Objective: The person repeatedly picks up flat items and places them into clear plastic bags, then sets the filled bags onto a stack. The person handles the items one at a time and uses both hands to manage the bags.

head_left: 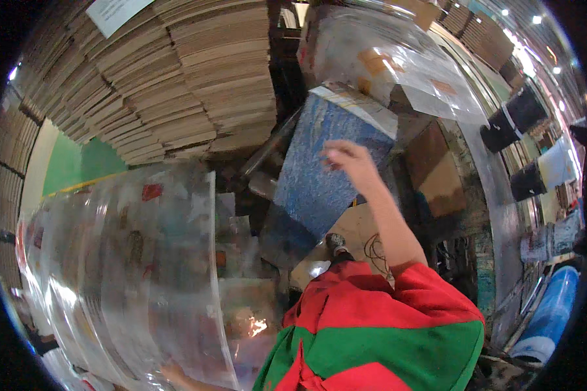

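Observation:
My right hand (347, 159) hovers over a long blue surface (319, 166), worn and streaked, with a pale strip along its far end. Its fingers look bent and are smeared by motion; nothing shows plainly in them. Whether the hand touches the blue surface cannot be made out. At the bottom left, my left hand (173, 373) lies by a large sheet of clear plastic (143, 260) that drapes over a low bulky load. That hand is dim and partly cut off, so its fingers are hard to read.
Tall stacks of flat cardboard (195, 78) rise at the far left. Another plastic-wrapped load (398, 55) stands beyond the blue surface. To the right are dark rolls (515, 120) and a blue roll (548, 319). A looped cable (374, 251) lies near my foot (336, 243).

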Demonstrator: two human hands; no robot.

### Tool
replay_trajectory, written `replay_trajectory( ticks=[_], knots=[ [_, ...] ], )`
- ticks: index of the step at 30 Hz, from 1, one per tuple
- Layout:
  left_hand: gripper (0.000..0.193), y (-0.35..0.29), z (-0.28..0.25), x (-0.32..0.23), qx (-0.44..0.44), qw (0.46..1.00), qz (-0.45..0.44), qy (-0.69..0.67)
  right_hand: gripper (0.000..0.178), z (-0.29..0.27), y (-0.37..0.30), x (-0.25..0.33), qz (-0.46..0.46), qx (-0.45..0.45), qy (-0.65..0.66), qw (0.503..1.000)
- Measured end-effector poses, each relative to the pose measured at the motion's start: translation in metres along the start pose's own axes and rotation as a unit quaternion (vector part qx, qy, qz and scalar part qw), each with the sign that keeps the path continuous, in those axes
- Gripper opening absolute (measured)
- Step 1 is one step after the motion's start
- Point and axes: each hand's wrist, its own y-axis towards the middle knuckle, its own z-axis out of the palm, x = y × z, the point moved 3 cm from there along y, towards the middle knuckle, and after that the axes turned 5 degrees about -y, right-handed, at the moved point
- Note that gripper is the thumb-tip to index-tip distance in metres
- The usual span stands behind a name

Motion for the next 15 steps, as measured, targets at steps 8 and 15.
replay_trajectory(
  ticks=[8,15],
  knots=[
    [0.046,-0.142,0.015,-0.352,-0.033,0.902,0.371,-0.218,0.027,-0.259,-0.001,-0.028,-0.046,-0.37,0.108,0.922],
    [0.058,-0.445,0.032,-0.585,0.177,0.754,0.505,-0.379,0.05,-0.353,0.11,-0.163,0.09,-0.239,0.08,0.963]
  ],
)
